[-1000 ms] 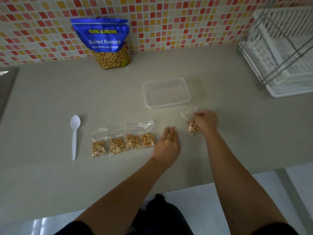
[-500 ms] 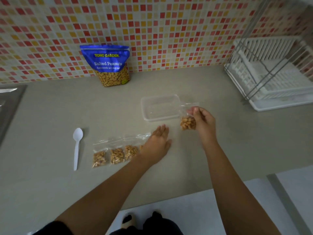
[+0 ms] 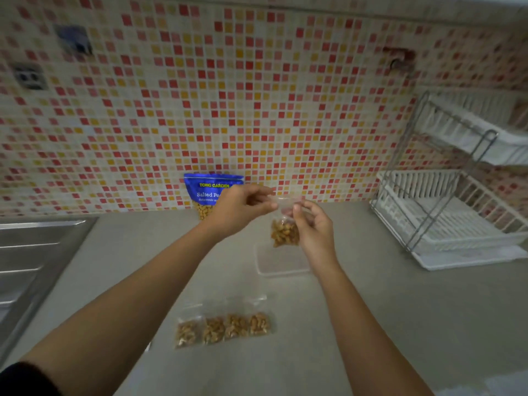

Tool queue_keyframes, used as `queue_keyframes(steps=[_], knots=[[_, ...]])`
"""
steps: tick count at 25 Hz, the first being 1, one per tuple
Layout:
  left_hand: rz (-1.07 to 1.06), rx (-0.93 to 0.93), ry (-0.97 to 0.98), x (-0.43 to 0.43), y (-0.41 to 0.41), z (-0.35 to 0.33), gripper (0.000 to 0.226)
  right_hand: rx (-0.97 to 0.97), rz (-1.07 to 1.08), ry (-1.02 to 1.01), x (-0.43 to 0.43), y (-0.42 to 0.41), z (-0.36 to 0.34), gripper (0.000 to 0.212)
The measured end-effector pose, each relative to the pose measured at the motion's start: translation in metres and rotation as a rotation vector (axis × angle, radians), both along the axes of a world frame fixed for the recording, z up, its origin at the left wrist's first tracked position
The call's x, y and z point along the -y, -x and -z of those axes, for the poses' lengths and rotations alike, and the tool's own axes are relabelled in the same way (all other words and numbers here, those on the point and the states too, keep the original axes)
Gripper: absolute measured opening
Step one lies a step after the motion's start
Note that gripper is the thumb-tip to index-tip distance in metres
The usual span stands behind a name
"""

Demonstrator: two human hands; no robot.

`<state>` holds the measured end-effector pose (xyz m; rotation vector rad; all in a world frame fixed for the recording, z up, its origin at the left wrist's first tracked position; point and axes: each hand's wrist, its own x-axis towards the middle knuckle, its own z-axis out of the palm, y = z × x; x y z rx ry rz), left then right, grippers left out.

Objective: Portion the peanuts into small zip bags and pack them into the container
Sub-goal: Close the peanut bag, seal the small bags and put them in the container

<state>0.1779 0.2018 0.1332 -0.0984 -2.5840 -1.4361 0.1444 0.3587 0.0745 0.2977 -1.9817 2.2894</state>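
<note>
1. Both forearms reach forward from the bottom edge and converge at centre frame, with both hands raised off the surface
2. left hand: palm turned inward, fingers curled, thumb and fingertips pinching the top left edge of the small zip bag
3. right hand: slightly lower, just right of the bag, fingers curled, thumb and forefinger pinching the bag's upper right side
4. The hands are close together, apart only by the width of the bag top stretched between them
5. The small zip bag hangs upright with its long axis vertical, mouth end up and peanuts heaped in the lower half; too blurred to tell if the zip is sealed
6. The bag is in the air, and its bottom overlaps the far rim of the clear container, which sits on the surface with its long axis left-right and its right end behind the right wrist
7. four filled bags lie flat in a row, side by side, nearer the camera, between the forearms
8. The blue peanut pouch stands upright against the tiled wall, partly hidden by the left hand
9. dish rack at the right, sink at the left
</note>
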Motion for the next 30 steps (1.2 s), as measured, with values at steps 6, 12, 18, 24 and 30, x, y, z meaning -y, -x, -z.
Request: queue_keyframes(steps=[6,12,18,24,30], knots=[[-0.007,-0.013,0.017,0.016,-0.013,-0.013,0.025,-0.061,0.004,-0.019,0.017,-0.012,-0.009,0.011],[-0.010,-0.115,0.286,0.013,-0.021,-0.014,0.012,-0.065,-0.059,-0.015,0.027,-0.022,-0.012,0.017],[-0.089,-0.158,0.524,0.002,-0.022,-0.006,0.011,-0.098,0.153,-0.137,0.035,-0.029,-0.004,0.017],[-0.076,-0.219,0.768,0.012,-0.019,0.008,0.018,-0.074,0.250,-0.141,0.030,-0.028,0.002,0.006],[-0.127,-0.259,0.836,0.025,-0.015,0.023,0.019,-0.007,0.292,-0.149,0.027,-0.022,0.008,0.005]])
